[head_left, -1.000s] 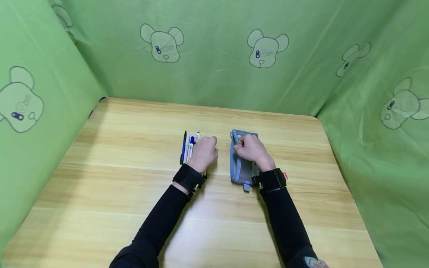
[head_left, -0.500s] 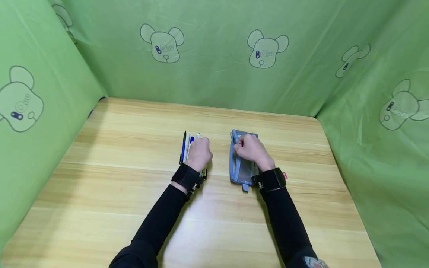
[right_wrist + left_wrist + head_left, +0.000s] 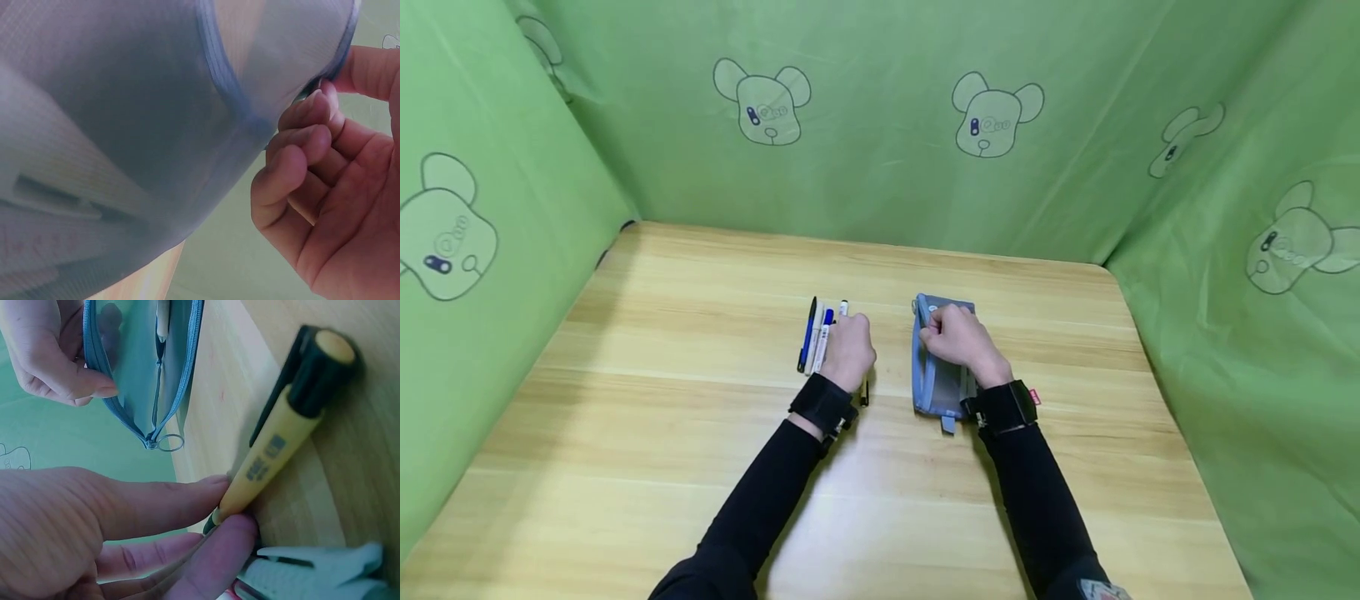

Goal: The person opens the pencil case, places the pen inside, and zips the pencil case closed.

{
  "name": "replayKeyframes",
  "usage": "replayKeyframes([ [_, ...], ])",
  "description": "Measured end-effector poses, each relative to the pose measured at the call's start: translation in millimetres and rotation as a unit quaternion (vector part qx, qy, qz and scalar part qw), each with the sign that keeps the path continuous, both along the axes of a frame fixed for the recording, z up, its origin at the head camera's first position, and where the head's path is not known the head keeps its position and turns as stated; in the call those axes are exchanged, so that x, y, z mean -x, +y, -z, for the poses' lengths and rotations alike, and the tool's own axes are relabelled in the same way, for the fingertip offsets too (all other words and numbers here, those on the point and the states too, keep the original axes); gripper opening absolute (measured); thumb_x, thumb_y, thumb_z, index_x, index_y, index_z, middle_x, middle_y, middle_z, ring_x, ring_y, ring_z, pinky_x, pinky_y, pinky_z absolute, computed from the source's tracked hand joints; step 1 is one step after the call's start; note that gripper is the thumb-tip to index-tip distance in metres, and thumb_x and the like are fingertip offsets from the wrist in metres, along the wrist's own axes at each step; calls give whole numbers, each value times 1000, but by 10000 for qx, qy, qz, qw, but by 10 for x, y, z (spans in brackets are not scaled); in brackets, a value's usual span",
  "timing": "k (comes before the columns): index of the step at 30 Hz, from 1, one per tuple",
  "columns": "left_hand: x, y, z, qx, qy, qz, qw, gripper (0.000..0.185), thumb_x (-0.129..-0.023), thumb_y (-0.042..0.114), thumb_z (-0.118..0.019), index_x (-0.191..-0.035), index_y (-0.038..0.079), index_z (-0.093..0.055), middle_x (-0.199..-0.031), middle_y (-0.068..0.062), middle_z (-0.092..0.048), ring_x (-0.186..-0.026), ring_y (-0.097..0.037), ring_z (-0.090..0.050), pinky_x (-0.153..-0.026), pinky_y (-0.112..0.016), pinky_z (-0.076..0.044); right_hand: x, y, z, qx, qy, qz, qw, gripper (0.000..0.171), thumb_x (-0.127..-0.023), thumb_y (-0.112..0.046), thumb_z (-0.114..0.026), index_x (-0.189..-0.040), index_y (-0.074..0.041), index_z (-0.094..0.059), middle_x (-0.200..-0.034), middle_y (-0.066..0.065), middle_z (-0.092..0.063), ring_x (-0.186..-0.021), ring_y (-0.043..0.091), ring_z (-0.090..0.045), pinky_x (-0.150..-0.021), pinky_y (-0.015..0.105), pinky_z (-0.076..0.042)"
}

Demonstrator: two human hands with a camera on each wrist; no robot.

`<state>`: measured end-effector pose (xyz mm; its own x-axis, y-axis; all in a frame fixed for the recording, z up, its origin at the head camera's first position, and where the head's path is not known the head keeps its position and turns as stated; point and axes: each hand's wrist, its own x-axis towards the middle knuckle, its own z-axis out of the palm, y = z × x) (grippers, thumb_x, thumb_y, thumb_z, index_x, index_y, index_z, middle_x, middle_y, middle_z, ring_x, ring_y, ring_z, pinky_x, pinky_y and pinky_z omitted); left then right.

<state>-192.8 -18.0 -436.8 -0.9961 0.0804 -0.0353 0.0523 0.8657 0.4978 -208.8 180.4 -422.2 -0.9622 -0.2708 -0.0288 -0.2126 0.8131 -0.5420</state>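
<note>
Pinching a yellow pen (image 3: 275, 450) with a black cap between thumb and fingers, the left hand (image 3: 847, 352) rests on the wooden table (image 3: 647, 467), at the right edge of a row of pens (image 3: 817, 336) that lie side by side. The right hand (image 3: 957, 337) is just to the right, on a blue-grey mesh pencil case (image 3: 936, 385); its fingers are curled and pinch the far end of the case near the zipper, which stands open in the left wrist view. Green cloth (image 3: 880, 142) with bear drawings surrounds the table.
</note>
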Motion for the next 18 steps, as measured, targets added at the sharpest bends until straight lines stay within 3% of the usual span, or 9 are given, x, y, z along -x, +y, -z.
replayKeyframes([
  [10, -37, -30, 51, -429, -253, -22, 9988, 26, -84, -14, -62, -66, 4, -57, -59, -6, -50, -45, -14, -47, -37, -19, -35, -28, -13, 43, 71, -84, -70, 9999, 34, -93, -17, -58, -62, -17, -43, -58, -3, -38, -54, 13, -38, -58, 27, -32],
  [15, -38, -38, 42, -617, -189, 86, 9979, 20, -83, -12, -65, -69, 2, -60, -54, -2, -47, -43, -13, -46, -37, -19, -35, -19, -12, 33, 24, 3, -65, 10000, 35, -92, -16, -57, -61, -17, -40, -58, -4, -35, -53, 13, -35, -58, 27, -30],
  [18, -35, -46, 37, -681, -92, 116, 9976, 30, -82, -12, -65, -62, 7, -52, -52, 1, -41, -42, -12, -43, -36, -19, -33, -7, -21, 15, 31, 38, -73, 10000, 34, -92, -16, -57, -61, -17, -41, -57, -4, -36, -53, 14, -36, -58, 27, -30],
])
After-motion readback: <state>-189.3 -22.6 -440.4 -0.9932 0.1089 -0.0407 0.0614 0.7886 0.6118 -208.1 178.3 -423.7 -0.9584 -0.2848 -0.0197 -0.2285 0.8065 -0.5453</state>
